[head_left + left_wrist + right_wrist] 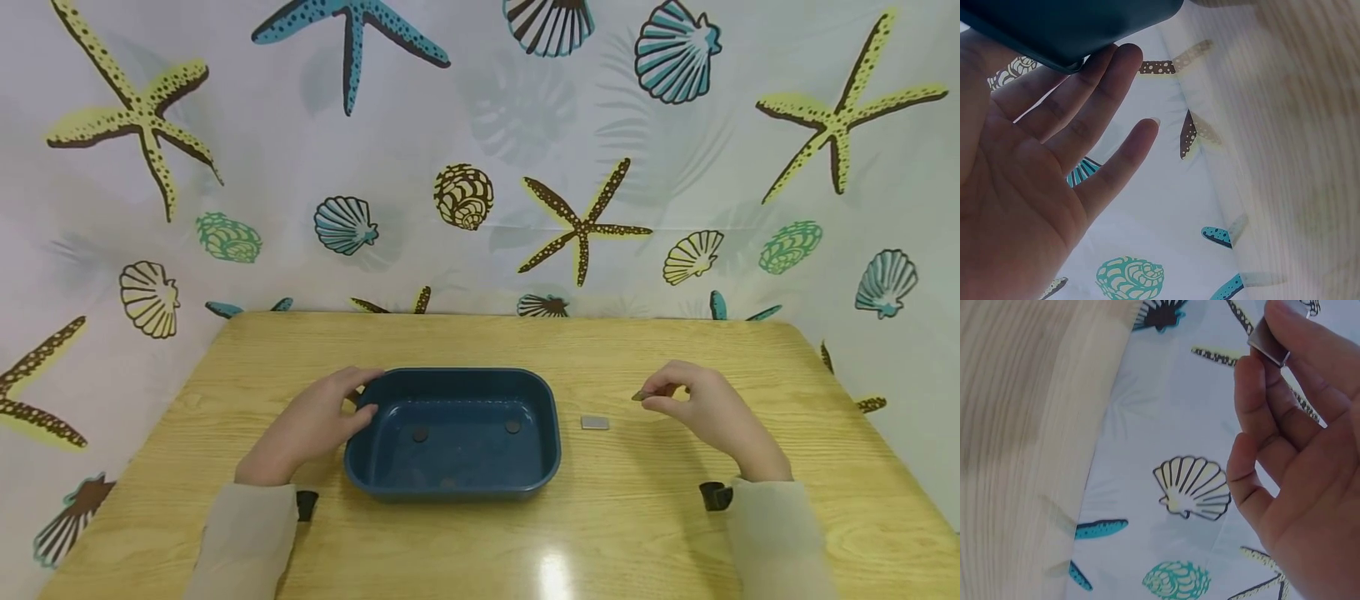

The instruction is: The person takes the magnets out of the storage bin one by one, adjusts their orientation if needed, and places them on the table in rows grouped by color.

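Observation:
A dark blue plastic bin (452, 493) stands on the table. My left hand (318, 421) holds its left side, the thumb over the rim and the fingers along the outer wall. In the left wrist view, the fingers of that hand (1054, 150) reach up to the bin's underside edge (1079, 37). Right of the bin, my right hand (697, 404) pinches a small flat silver rectangular block (1269, 344) between thumb and fingers, above the table. A similar small silver block (595, 422) lies flat between bin and right hand.
Two small dark round spots show on the bin's floor; whether they are loose discs I cannot tell. The wooden table (630, 533) extends around the bin. A white cloth (420, 125) printed with starfish and shells hangs behind and beside it.

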`<act>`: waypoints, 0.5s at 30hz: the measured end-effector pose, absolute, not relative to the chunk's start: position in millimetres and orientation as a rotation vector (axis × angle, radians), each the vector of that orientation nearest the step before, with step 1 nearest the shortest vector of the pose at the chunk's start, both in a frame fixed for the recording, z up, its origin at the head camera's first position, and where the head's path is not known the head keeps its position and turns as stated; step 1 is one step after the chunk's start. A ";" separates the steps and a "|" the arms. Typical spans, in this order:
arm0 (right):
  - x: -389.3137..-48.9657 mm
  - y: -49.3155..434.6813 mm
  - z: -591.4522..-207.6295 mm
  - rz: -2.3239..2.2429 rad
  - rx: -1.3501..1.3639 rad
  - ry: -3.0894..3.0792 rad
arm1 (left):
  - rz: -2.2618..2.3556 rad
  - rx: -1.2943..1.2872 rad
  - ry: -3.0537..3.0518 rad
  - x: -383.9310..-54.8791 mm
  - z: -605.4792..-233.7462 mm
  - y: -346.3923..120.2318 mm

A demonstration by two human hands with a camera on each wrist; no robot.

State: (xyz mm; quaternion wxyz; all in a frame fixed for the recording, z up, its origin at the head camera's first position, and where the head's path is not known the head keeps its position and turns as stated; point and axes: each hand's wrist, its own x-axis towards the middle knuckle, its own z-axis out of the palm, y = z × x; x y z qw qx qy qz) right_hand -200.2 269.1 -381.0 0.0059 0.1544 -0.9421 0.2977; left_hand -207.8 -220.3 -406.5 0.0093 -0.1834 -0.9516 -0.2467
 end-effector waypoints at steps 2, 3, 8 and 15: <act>-200.3 275.7 -381.4 0.922 0.462 -2.965 | -0.771 -0.566 -2.974 -207.4 -407.3 -220.3; -200.5 278.4 -381.6 0.921 0.451 -2.975 | -0.771 -0.563 -2.975 -207.1 -407.5 -220.2; -202.8 285.2 -384.6 0.966 0.419 -3.023 | -0.782 -0.562 -2.972 -205.9 -407.4 -220.5; -204.2 290.5 -390.3 0.973 0.368 -3.066 | -0.789 -0.570 -2.964 -205.9 -406.6 -220.2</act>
